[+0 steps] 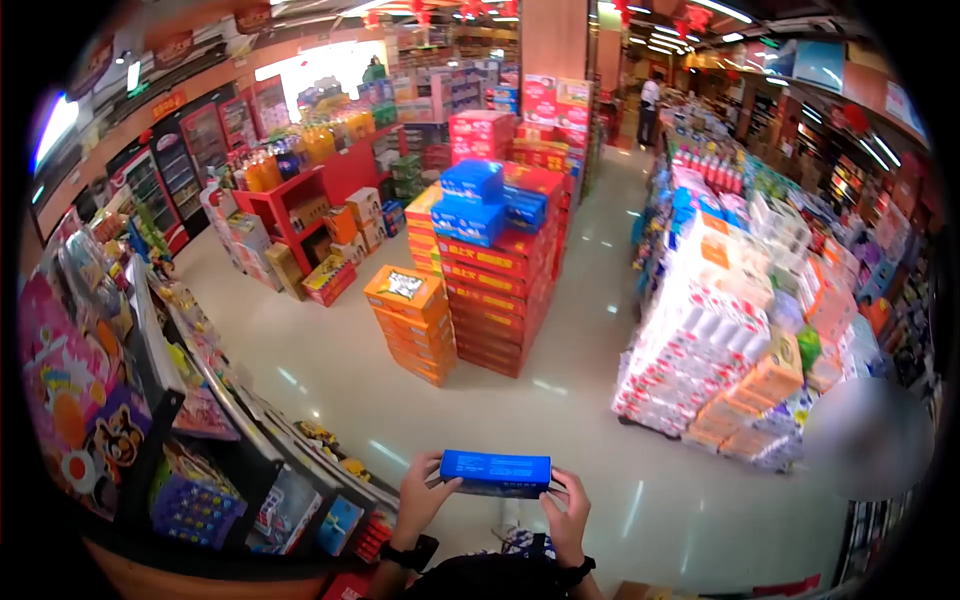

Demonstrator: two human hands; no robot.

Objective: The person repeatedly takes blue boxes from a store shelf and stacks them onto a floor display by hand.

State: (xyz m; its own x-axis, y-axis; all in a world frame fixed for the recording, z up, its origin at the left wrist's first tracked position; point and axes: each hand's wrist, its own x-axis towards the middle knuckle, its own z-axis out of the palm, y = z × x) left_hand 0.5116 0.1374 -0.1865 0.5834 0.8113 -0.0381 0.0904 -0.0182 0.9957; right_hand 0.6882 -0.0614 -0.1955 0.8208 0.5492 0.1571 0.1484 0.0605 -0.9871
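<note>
A long blue box (pixel 496 468) with small white print is held level near the bottom centre. My left hand (pixel 424 497) grips its left end, with the thumb on the near side. At the right end, my right hand (pixel 567 512) holds the box between thumb and fingers. Both wrists wear dark bands. Below the box, a patterned cloth (pixel 528 543) and something black are partly visible.
Shelves of packaged goods (pixel 205 500) curve along the left. Ahead stand stacked red cartons (pixel 490 290) and orange boxes (pixel 410 320). Piled white tissue packs (pixel 700 330) stand on the right. A person (pixel 649 108) stands far down the aisle (pixel 600 220).
</note>
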